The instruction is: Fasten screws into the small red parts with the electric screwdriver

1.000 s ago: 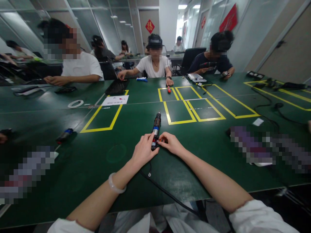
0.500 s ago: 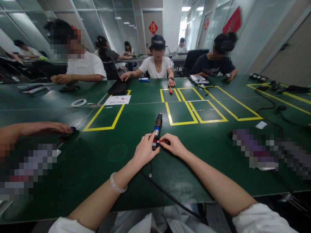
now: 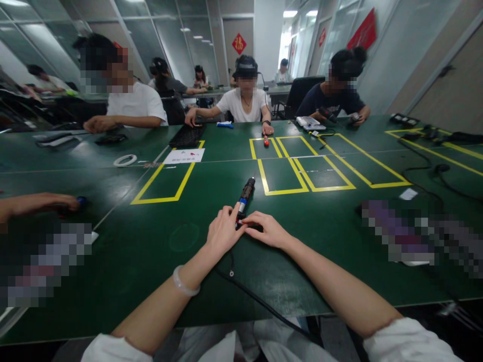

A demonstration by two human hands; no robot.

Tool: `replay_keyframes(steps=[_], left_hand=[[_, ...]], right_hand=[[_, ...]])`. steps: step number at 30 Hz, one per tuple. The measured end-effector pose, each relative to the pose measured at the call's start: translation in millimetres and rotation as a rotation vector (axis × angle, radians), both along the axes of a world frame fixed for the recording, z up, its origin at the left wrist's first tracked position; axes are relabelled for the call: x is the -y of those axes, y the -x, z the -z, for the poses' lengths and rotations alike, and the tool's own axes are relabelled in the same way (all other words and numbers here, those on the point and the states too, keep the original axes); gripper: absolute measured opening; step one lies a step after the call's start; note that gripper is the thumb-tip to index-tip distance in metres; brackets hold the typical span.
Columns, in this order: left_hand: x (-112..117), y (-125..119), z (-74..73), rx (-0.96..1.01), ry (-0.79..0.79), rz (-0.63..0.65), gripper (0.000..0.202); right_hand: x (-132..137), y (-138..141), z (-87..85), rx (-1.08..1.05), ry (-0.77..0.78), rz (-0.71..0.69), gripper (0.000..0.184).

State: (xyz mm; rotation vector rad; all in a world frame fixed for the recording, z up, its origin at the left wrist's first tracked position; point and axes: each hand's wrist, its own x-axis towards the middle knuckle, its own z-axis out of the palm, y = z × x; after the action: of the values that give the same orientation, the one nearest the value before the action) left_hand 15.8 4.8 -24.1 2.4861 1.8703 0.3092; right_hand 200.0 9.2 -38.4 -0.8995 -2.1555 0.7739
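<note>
An electric screwdriver [image 3: 247, 193] lies on the green table in front of me, its thin tip pointing away and a little right. Its middle shows a silver and blue section, and red and dark parts show at the rear end between my hands. My left hand [image 3: 225, 230] is closed over the rear part from the left side. The fingers of my right hand [image 3: 266, 229] are pinched together at the same rear end, touching my left fingertips; what they grip is mostly hidden. A black cord [image 3: 260, 302] and a short lead with a ring terminal [image 3: 231, 273] trail below my left hand.
Yellow tape frames [image 3: 286, 191] mark the table ahead. A white paper sheet [image 3: 184, 155], a black tray [image 3: 187, 136] and a white ring [image 3: 125, 160] lie at far left. At the left edge is another person's hand [image 3: 64, 202]. Blurred-out phone-like items [image 3: 396, 231] lie at right.
The screwdriver's tip has swung slightly right. My right hand has shifted a little left, closer to my left hand. The other person's hand at left has moved left with a dark blue-ended thing.
</note>
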Motion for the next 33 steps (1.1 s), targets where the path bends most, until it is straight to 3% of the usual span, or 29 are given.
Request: replay_keyframes(steps=[4, 11, 15, 22, 28, 33], left_hand=[[-2, 9, -1.3, -0.011, 0.001, 0.007, 0.064], [-20, 47, -2.7, -0.007, 0.080, -0.056, 0.066], [-39, 89, -4.5, -0.004, 0.139, -0.179, 0.069], [-66, 185, 0.1, -0.030, 0.152, -0.439, 0.072], [-68, 252, -5.0, -0.014, 0.194, -0.658, 0.073], [-61, 281, -9.8, -0.035, 0.201, -0.777, 0.068]], right_hand=[[0, 1, 2.1, -0.006, 0.016, -0.002, 0.032], [-5, -3, 11.5, 0.013, 0.025, 0.013, 0.019], [-6, -4, 11.4, 0.007, 0.033, 0.019, 0.018], [-7, -3, 11.6, 0.004, 0.044, 0.037, 0.019], [-7, -3, 12.0, 0.005, 0.034, 0.038, 0.017], [-7, -3, 12.2, 0.000, 0.041, 0.039, 0.018]])
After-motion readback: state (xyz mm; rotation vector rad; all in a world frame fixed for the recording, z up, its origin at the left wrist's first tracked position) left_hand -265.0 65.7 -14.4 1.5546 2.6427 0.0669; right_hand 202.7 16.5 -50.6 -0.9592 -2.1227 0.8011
